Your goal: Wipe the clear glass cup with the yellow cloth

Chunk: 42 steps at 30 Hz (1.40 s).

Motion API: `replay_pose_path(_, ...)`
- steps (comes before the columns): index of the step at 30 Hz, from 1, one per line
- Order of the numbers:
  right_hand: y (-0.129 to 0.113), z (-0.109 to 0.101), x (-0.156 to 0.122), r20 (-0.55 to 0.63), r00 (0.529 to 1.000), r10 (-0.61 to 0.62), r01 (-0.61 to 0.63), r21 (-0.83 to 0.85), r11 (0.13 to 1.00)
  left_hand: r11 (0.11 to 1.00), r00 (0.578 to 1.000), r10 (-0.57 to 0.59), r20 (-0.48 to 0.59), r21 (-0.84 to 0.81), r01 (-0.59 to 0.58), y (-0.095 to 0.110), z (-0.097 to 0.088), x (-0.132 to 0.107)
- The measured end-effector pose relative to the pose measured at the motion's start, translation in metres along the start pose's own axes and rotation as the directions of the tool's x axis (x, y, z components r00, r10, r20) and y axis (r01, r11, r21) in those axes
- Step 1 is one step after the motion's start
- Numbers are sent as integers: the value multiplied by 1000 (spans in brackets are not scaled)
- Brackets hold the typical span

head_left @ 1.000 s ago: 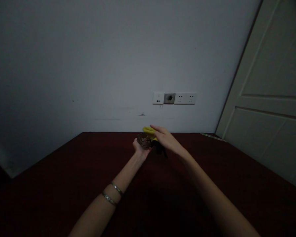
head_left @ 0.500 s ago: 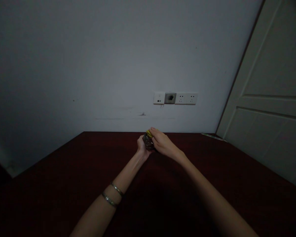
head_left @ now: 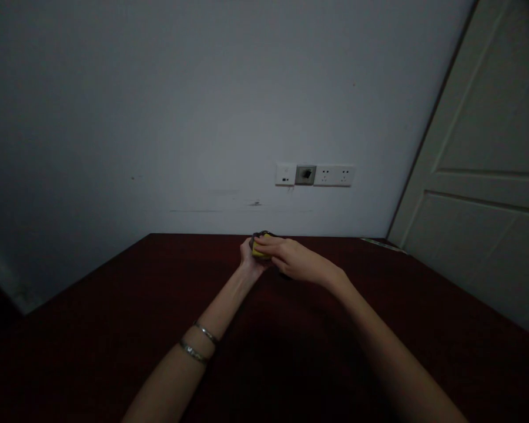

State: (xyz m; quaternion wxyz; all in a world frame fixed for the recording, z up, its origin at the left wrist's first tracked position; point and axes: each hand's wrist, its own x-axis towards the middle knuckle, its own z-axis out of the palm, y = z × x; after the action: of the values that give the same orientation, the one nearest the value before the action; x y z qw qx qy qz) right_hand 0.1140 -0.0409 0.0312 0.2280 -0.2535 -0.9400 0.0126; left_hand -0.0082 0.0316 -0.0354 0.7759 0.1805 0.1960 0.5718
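Near the back of the dark red tabletop (head_left: 194, 276), my left hand (head_left: 252, 265) is closed around a dark, shiny object (head_left: 254, 237). Its kind is hard to make out in the dim light, as both hands cover most of it. My right hand (head_left: 300, 259) comes in from the right and pinches a yellow sponge-like pad (head_left: 260, 249), pressed flat against the dark object's face. Only the object's dark rim shows round the pad. Two metal bangles (head_left: 194, 350) sit on my left forearm.
Behind the table rises a pale wall (head_left: 203, 117) with a row of sockets (head_left: 334, 175) and a square grey plate (head_left: 305, 175). A light panelled door (head_left: 480, 194) stands at the right. A thin strip (head_left: 383, 244) lies along the table's back right edge.
My right hand has brought the yellow pad down and left across the dark object's face, covering more of it. My left hand has shifted slightly left and still holds the object.
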Motion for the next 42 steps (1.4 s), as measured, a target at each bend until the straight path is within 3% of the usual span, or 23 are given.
replay_pose_path(8, -2, -24, -11, 50, 998, 31, -35, 85, 996, 992, 999, -52, -5, 119, 52, 3, 11, -11)
replay_pose_path(13, 15, -36, -28, -46, 972, 232, -219, 194, 956, 986, 998, -56, -6, 157, 57, 11, 10, -11)
replay_pose_path(17, 50, -28, -34, -59, 820, 569, -499, 414, 761, 984, 993, -109, 45, 144, 102, 17, 8, -11)
replay_pose_path(20, 79, -9, -35, 53, 683, 729, -602, 606, 520, 985, 992, -107, 65, 143, 97, 20, 7, -11)
replay_pose_path(21, 86, -1, -36, 88, 669, 738, -617, 620, 485, 985, 992, -107, 64, 140, 97, 21, 6, -11)
replay_pose_path(25, 98, 32, -35, 198, 686, 700, -605, 689, 399, 984, 988, -133, 77, 134, 122, 21, 3, -9)
replay_pose_path(32, 81, 73, -25, 398, 752, 525, -591, 759, 272, 983, 985, -146, 91, 123, 134, 19, 1, -7)
replay_pose_path(36, 78, 84, -20, 429, 767, 478, -602, 738, 304, 982, 982, -166, 94, 109, 155, 18, 0, -6)
replay_pose_path(42, 81, 87, -17, 391, 754, 528, -638, 627, 447, 978, 982, -171, 80, 134, 160, 16, -1, -6)
